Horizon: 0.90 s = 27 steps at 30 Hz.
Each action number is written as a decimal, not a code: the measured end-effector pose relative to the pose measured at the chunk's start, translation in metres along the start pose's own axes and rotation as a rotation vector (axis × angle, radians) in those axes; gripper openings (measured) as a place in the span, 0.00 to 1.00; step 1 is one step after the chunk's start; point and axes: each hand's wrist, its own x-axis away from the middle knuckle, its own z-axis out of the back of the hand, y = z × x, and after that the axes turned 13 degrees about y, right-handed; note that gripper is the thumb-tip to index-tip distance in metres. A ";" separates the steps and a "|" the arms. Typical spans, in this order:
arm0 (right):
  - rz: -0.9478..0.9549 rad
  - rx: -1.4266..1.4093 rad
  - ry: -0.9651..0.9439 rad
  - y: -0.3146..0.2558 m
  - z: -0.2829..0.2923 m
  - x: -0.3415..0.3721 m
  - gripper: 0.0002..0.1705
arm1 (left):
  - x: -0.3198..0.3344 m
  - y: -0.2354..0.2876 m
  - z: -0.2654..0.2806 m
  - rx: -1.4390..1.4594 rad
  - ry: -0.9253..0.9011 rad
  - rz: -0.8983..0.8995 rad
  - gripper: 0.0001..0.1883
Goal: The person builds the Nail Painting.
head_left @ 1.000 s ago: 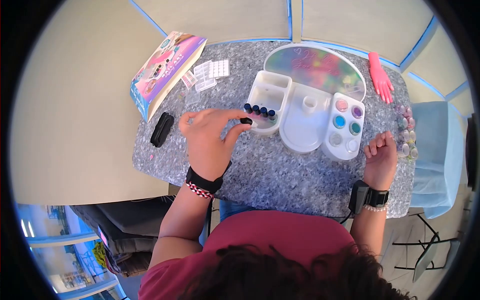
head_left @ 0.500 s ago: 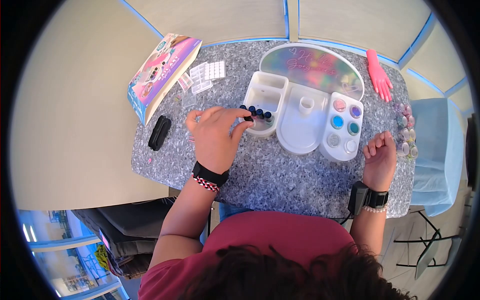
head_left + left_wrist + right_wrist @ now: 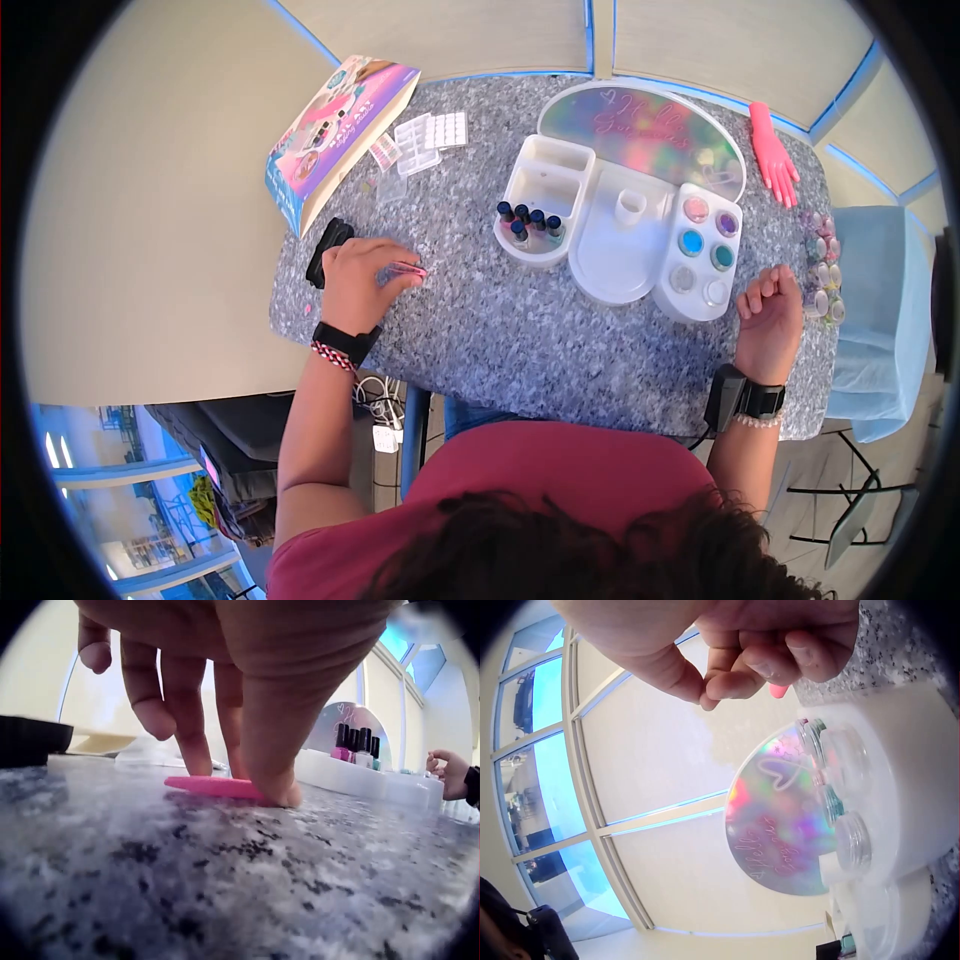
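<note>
My left hand point(image 3: 362, 283) is at the left of the table beside the black case point(image 3: 329, 252). Its thumb and fingers pinch a flat pink piece point(image 3: 214, 787), low against the stone-patterned tabletop in the left wrist view. The right hand point(image 3: 771, 322) lies at the table's right side, palm up with fingers loosely curled and nothing held. Near it stands a white organizer point(image 3: 612, 279) with a shimmery backboard point(image 3: 650, 135). Several dark-capped polish bottles point(image 3: 538, 219) stand in its left section, and small round pots point(image 3: 691, 242) sit in its right section.
A colourful box point(image 3: 335, 135) leans at the back left, with white trays point(image 3: 415, 146) beside it. A pink model hand point(image 3: 772, 160) lies back right. Several small jars point(image 3: 820, 277) line the right edge, by a blue-covered chair point(image 3: 873, 310).
My left hand has moved left from the polish bottles and now pinches the pink piece. The dark-capped bottle it held stands in the organizer. My right hand has barely moved.
</note>
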 end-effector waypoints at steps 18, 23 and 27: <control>0.022 -0.017 0.025 0.001 0.006 -0.006 0.09 | -0.056 0.128 -0.015 0.388 0.160 -0.318 0.10; 0.028 -0.019 0.035 0.000 0.003 -0.003 0.09 | -0.060 0.123 -0.028 0.390 0.124 -0.265 0.11; 0.036 -0.015 0.017 -0.001 0.002 -0.002 0.10 | -0.060 0.123 -0.032 0.453 0.099 -0.228 0.11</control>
